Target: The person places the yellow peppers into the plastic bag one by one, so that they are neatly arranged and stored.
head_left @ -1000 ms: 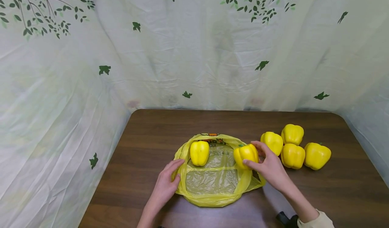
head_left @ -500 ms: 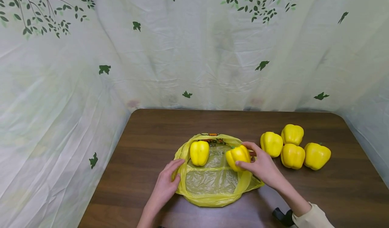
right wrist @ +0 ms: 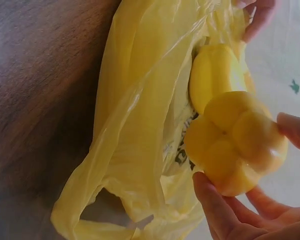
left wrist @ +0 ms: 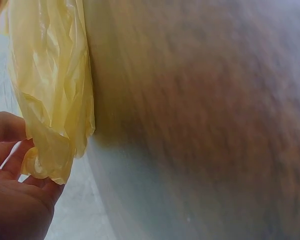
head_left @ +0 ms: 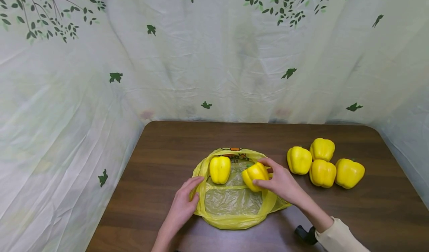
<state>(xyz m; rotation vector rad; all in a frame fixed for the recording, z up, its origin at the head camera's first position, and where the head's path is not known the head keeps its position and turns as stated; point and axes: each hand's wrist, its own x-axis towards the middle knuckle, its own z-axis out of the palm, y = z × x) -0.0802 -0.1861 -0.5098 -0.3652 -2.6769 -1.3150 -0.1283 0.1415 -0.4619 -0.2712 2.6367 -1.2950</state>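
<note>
the likeliest trouble comes from the slack rim of the thin, yellow, see-through plastic bag [head_left: 239,223]: its right side lies beneath the person's right hand [head_left: 276,179], so the film or the loose handle loop [right wrist: 107,227] could snag on the wrist and drag the mouth sideways. the smooth, blocky yellow bell pepper [head_left: 254,176] might also slip if the grip slackens, since its skin looks glossy, and it could knock the second yellow bell pepper [head_left: 220,170], which sits inside the bag toward the far left.

the held pepper is pinched between the right thumb and fingers, its lobed base facing the wrist camera, over the right part of the bag's mouth; whether it touches the plastic below cannot be told. the left hand [head_left: 182,199] pinches the bag's left edge, a fold of film caught between thumb and fingers. well to the right of the bag, four more yellow bell peppers [head_left: 323,173] lie clustered on the dark brown, wood-grained surface [head_left: 174,144].
</note>
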